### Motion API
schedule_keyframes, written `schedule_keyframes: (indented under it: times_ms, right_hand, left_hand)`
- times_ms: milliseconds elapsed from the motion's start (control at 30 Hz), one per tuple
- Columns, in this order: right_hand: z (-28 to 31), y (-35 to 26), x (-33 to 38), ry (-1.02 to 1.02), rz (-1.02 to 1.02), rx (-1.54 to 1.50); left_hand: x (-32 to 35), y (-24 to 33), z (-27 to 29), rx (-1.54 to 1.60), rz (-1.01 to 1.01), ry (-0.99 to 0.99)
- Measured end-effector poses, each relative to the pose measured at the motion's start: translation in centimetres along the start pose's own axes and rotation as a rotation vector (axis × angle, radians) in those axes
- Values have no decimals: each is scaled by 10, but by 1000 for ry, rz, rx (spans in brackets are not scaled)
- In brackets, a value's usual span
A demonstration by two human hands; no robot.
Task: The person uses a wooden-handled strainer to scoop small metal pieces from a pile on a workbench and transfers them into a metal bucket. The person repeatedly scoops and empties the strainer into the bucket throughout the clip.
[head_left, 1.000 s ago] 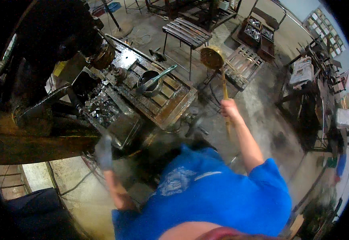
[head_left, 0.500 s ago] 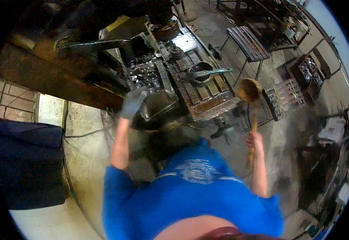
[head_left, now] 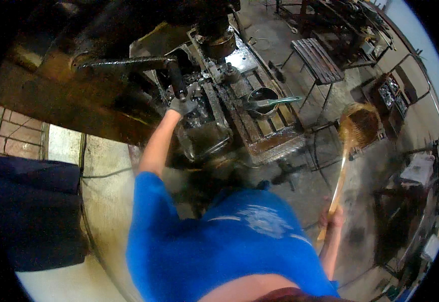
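Note:
My left hand (head_left: pixel 183 105), in a grey glove, reaches into a dark metal tray (head_left: pixel 202 146) holding shiny metal scraps (head_left: pixel 195 121). Its fingers look apart, partly hidden by the dark grip of a machine lever (head_left: pixel 177 80) beside it; I cannot tell whether they touch the lever. Out to the right, my bare right hand (head_left: pixel 334 217) is closed around the wooden handle of a long-handled tool (head_left: pixel 344 173). That tool's round brown head (head_left: pixel 363 126) is bowl-like, blurred and held up away from the machine.
On the slotted machine table (head_left: pixel 274 143) sits a round pan (head_left: pixel 262 95) with a green-handled brush (head_left: pixel 280 100) across it. A slatted stool (head_left: pixel 317 60) stands beyond. Dark machine bodywork (head_left: pixel 103 105) overhangs the left side; a dark cloth (head_left: pixel 33 211) hangs at far left.
My left hand has moved forward and right, deeper over the scraps and beside the lever grip. My right hand has moved right and back, and the tool's head has swung outward to the right.

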State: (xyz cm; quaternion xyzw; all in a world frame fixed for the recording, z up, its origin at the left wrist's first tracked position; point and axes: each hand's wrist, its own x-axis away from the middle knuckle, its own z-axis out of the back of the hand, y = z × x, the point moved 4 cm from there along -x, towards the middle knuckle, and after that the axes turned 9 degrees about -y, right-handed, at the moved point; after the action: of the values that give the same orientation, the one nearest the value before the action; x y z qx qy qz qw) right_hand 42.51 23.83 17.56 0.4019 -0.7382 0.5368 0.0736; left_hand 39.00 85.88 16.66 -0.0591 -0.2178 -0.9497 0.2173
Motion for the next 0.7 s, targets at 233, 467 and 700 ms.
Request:
schedule_keyframes:
  times_ms: [233,467,700]
  right_hand:
    - [-61,30,36,-289,-57,-312]
    - [-108,49,40,-107,-68,-352]
    - [-119,59,38,-9,-149,-300]
  left_hand:
    - [-75,-18,-10,-298,-166,126]
    - [-70,-13,-12,-465,-53,39]
    - [-105,-42,-16,189,-237,32]
